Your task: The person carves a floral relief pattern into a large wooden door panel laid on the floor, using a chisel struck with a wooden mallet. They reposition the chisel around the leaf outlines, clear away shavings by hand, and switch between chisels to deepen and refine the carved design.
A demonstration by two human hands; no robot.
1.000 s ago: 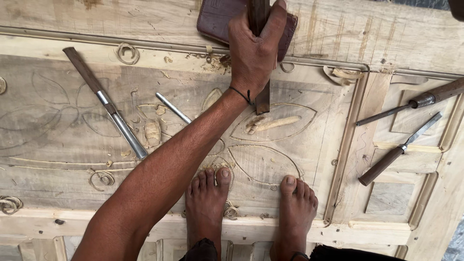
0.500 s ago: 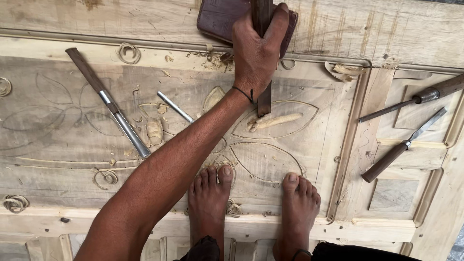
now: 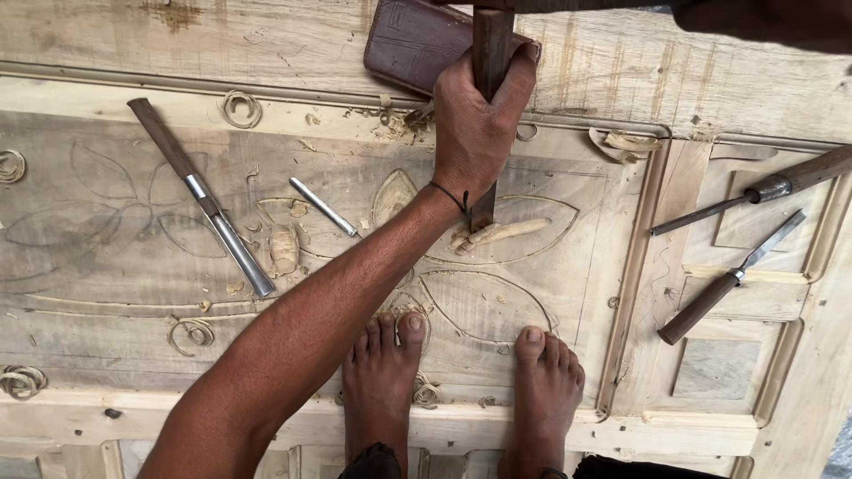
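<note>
My left hand point(image 3: 475, 120) has its fingers point(image 3: 524, 66) wrapped tight around the dark wooden handle of a chisel point(image 3: 490, 53), held upright. Its blade runs down past my wrist, tip in the carved leaf outline point(image 3: 532, 232) on the wooden door panel point(image 3: 115, 275) I stand on. A pale curled chip point(image 3: 495, 235) lies just beside the tip, inside that leaf. A thin black band sits on my wrist.

My right hand isn't clear; only a dark bit of arm point(image 3: 763, 19) shows at the top right corner, so I can't tell what its fingers do.

A dark brown wallet-like case point(image 3: 413, 40) lies just behind the left hand, on the plank above the panel's frame. Small wood chips point(image 3: 399, 124) pile near it.

Left of my forearm: a short metal rod point(image 3: 324, 207), then a long gouge point(image 3: 200, 195) with brown handle and steel shaft, lying diagonal over pencilled petal lines. Shaving curls point(image 3: 241, 108) are scattered around.

Right side, well apart: two more chisels point(image 3: 754, 191) point(image 3: 728, 284) on the recessed small panels.

My bare feet point(image 3: 382, 381) point(image 3: 541, 390) stand on the lower part of the panel, by a second carved leaf point(image 3: 484, 306).
</note>
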